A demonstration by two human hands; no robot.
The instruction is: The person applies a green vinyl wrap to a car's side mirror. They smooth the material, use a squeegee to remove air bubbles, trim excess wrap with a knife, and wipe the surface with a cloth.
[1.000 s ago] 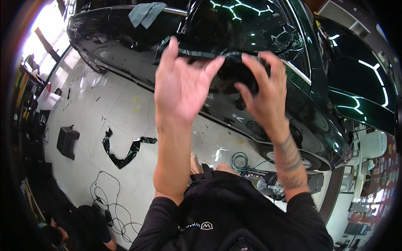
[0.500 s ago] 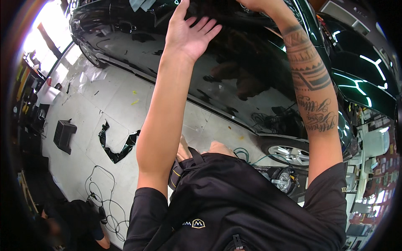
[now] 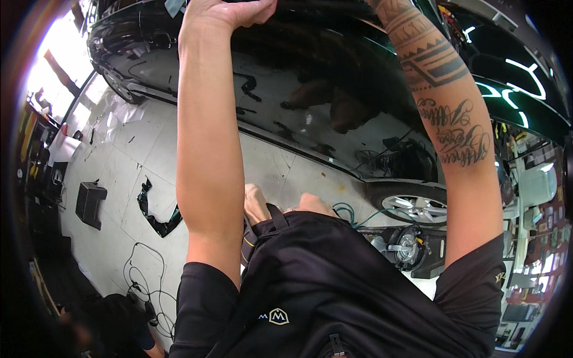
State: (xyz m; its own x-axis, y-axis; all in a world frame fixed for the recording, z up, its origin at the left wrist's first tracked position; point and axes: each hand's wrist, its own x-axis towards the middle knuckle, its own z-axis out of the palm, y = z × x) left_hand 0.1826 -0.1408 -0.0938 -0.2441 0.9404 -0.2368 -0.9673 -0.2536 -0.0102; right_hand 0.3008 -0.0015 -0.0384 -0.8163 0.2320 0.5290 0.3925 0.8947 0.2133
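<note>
Before me stands a glossy black car, its dark side panel reflecting the room. My left hand is raised against or just in front of the upper panel at the top edge of the view. Its fingers are curled in, and whatever they may hold is hidden. My right forearm, covered in tattoos, reaches up to the car farther right, but the hand is cut off by the top edge. A piece of pale grey-blue cloth or sheet shows beside my left hand.
A black step stool, a crumpled strip of glossy dark film and looped cables are on the tiled floor. A car wheel, green hose and a detached lamp unit sit to the right. Another person is low at left.
My left hand has moved left and up, its spread fingers now curled in. My right arm has risen, taking the hand out of view. The whole view has shifted slightly.
</note>
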